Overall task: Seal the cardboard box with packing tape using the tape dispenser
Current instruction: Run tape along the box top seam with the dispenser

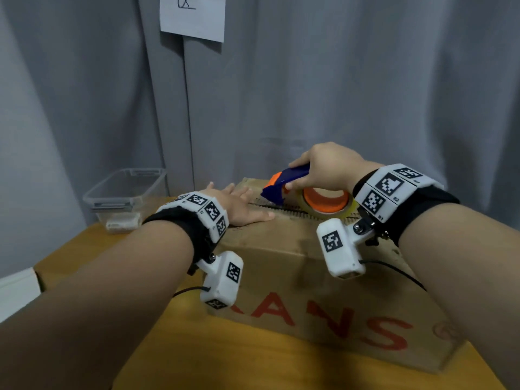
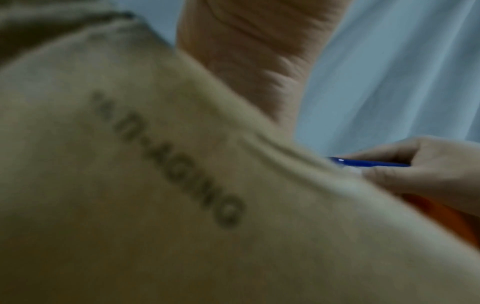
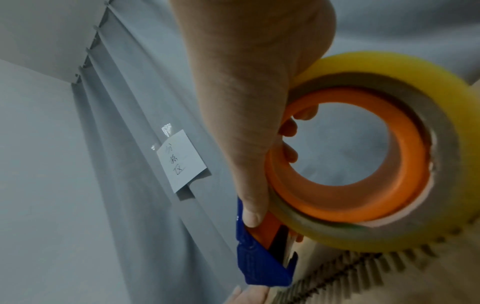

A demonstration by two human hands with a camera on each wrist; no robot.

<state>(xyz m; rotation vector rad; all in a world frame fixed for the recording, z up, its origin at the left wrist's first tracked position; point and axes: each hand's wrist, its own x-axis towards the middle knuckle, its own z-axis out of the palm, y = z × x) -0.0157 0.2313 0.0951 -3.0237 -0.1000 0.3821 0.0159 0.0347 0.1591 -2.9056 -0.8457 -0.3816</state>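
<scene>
Blue-and-orange tape dispenser [image 1: 284, 187] at the seam of a brown cardboard box [image 1: 323, 280].
Right hand [image 1: 323, 167] grasps the dispenser; left hand [image 1: 239, 204], fingers flat, presses the box top just beside it.

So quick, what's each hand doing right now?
Left hand: open, flat on the cardboard box.
Right hand: gripping the tape dispenser.

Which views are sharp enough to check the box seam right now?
Head view: mostly sharp, dim, seam visible between the left hand and the tape dispenser. Left wrist view: badly blurred, the cardboard box fills it. Right wrist view: the tape roll is fairly sharp; the seam below is soft.
</scene>
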